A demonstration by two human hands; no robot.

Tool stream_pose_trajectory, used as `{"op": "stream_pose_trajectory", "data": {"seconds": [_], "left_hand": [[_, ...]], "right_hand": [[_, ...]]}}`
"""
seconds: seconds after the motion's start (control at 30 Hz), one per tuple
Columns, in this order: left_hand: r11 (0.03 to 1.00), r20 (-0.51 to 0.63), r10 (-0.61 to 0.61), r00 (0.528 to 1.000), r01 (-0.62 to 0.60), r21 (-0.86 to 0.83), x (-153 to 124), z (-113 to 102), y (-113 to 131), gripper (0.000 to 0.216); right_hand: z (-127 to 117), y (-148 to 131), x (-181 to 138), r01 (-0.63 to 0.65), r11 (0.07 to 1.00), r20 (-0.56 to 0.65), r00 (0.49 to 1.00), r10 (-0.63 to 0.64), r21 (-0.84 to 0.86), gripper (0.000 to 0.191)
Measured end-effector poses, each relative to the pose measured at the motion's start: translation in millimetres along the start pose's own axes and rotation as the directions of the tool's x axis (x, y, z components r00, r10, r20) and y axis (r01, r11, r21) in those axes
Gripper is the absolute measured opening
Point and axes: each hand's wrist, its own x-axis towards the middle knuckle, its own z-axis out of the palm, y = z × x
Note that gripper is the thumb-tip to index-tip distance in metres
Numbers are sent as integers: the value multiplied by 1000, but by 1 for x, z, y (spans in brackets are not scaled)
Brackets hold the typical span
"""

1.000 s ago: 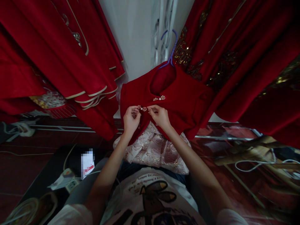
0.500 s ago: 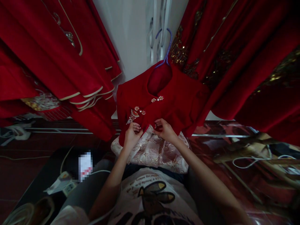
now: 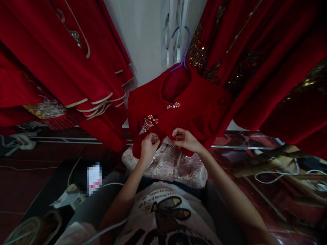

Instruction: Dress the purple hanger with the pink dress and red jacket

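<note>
The red garment [image 3: 201, 98], on a purple hanger [image 3: 184, 60], reaches over the far edge of the pink brocade cloth [image 3: 184, 170]. Left hand [image 3: 150, 147] and right hand [image 3: 188, 140] flank its lower front opening, fingers curled toward thumbs; whether either grip is clamped on fabric, I cannot tell.

One camera rides on the person's head, facing forward and steeply down at the red jacket [image 3: 198, 105], which sits near, around mid-view. Its wide view takes in the wearer's own shirt [image 3: 143, 217] below the jacket, hanging clothes [image 3: 84, 78] to its left, more to its right, and a pale wall [image 3: 144, 41] above.
</note>
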Motion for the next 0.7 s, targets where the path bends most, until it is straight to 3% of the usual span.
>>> {"op": "stream_pose_trajectory", "data": {"seconds": [0.13, 0.23, 0.33, 0.47, 0.7], "left_hand": [[995, 9, -62, 998, 62, -74, -6, 6, 14, 14], [982, -2, -96, 995, 94, -166, -10, 8, 12, 16], [950, -15, -120, 993, 110, -294, -8, 5, 2, 16], [897, -14, -136, 991, 118, -426, -2, -3, -6, 20], [840, 48, -181, 982, 180, -512, -1, -2, -3, 23]], "right_hand": [[20, -10, -2, 78, 997, 21, 997, -78, -12, 24], [37, -1, 5, 150, 981, -106, 981, -163, -120, 21], [46, 16, 15, 121, 970, -218, 961, -168, -213, 25], [46, 32, 24, 117, 974, -198, 968, -156, -196, 31], [45, 38, 25, 157, 950, -224, 950, -220, -268, 16]]}}
